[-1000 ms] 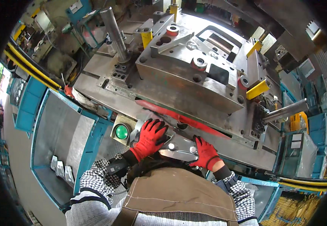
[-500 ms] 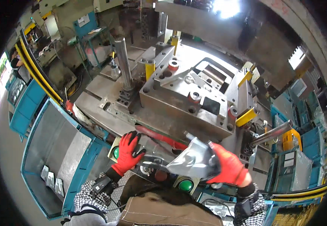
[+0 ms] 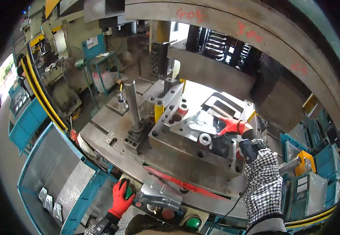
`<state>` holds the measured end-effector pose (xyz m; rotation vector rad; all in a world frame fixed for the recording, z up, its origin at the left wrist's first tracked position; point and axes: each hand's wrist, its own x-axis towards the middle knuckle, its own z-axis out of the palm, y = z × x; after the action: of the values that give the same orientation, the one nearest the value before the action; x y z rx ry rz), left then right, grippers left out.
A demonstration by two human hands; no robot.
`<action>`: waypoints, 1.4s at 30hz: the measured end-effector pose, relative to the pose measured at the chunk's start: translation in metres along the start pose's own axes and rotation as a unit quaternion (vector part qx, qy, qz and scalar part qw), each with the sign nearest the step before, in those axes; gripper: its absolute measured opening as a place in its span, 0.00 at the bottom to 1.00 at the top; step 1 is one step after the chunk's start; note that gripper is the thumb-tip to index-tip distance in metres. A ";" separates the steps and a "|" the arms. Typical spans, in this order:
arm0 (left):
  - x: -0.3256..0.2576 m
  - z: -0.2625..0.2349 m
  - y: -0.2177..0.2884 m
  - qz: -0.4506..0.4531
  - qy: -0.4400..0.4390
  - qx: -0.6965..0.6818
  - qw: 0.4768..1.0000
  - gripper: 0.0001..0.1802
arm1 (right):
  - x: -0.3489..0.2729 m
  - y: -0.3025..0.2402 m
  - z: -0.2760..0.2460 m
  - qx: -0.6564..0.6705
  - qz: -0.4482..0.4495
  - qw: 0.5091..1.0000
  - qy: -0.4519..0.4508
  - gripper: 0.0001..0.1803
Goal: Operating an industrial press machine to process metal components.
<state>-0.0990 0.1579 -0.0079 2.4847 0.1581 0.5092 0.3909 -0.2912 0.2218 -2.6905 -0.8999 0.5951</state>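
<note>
My right hand, in a red glove with a checked sleeve, reaches over the steel lower die of a press. Its fingers close on the edge of a flat sheet-metal part lying on the die. My left hand, also red-gloved, rests palm down with fingers spread on a green push button at the press's front edge. A second, bent sheet-metal part lies just right of that hand on the control box, apart from it.
The upper die hangs close above the right hand. A steel guide post and a yellow pin stand left of the die. A blue bin with several small parts is at lower left. Another green button is bottom centre.
My right hand has gone from the front edge forward onto the die. A bent part now lies on the control box. My left hand has dropped onto the green button. The view has tilted up.
</note>
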 end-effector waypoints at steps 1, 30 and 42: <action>-0.006 -0.006 -0.006 -0.018 -0.009 0.008 1.000 0.49 | 0.014 0.000 0.003 0.014 0.002 1.000 -0.026 0.67; -0.019 0.054 -0.197 -0.299 -0.172 -0.287 0.894 0.52 | -0.367 -0.076 0.514 0.397 0.233 0.888 -0.015 0.48; -0.014 0.039 -0.154 -0.346 -0.124 -0.324 0.872 0.39 | -0.320 -0.096 0.613 0.208 0.417 0.876 0.126 0.67</action>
<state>-0.0963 0.2595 -0.1304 1.6502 0.6314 -0.0733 -0.1676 -0.3536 -0.1924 -2.5463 0.4676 0.4824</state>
